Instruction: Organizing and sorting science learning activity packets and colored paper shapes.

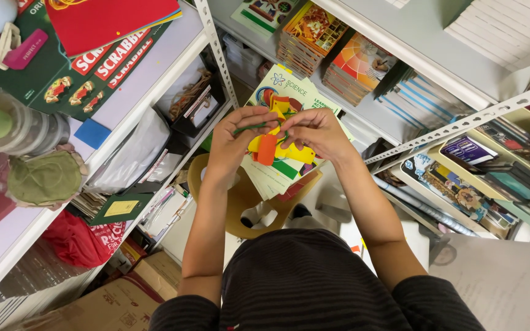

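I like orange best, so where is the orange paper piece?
In the head view, the orange piece hangs mid-frame between the left hand and right hand, against yellow cutouts.

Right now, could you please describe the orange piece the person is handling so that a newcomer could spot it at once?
Start at the white metal shelving and look between its two racks, where the left hand and right hand meet above a stack of booklets. The orange piece hangs between the hands among yellow cut-outs and a green cord. It alone is a plain orange rectangular tag.
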